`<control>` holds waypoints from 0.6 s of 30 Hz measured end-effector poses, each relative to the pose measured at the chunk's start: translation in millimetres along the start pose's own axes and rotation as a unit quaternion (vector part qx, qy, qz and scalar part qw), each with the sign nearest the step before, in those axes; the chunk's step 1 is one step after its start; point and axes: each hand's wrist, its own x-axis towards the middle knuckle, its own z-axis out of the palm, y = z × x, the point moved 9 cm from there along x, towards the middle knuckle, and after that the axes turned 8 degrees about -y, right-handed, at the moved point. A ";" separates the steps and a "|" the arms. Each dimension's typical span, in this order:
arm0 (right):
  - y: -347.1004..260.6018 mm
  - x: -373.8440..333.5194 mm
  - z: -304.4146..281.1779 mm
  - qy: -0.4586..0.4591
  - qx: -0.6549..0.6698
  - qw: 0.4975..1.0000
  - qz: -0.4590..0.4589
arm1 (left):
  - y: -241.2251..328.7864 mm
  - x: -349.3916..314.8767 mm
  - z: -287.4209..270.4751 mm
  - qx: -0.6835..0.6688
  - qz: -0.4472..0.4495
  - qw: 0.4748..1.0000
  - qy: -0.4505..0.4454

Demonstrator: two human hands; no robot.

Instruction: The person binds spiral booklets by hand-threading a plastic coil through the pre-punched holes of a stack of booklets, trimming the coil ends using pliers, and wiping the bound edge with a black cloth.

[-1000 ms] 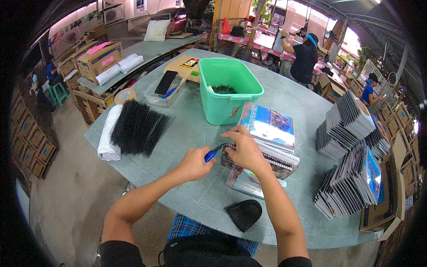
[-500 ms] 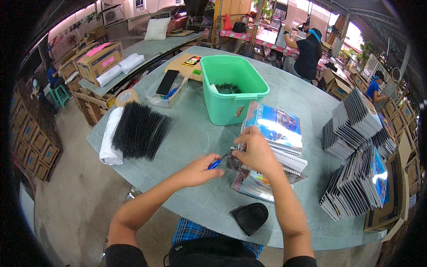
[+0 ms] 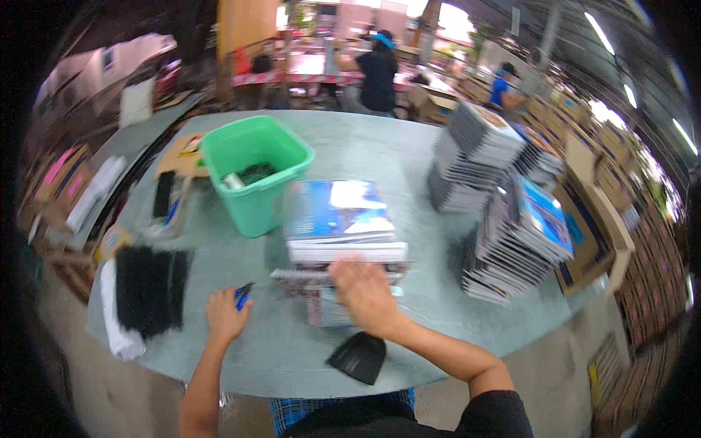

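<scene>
lower left, left hand (image 3: 225,316) grasps blue pliers (image 3: 242,295); right hand (image 3: 361,293): grip unclear. likely step: aligning a notebook (image 3: 301,276); next calls for steadiness.

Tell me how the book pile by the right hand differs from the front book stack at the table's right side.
The book pile has its blue top cover lying flat; the front stack leans, its blue cover tilted. The pile has the right hand at its near side; the stack has none. The pile sits near a green bin, the stack beside a cardboard box. Both stand on the same table.
</scene>
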 end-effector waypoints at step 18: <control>317.7 -47.0 -266.7 -0.089 -0.248 0.849 0.458 | 0.9 2.5 7.3 0.044 0.029 0.993 0.106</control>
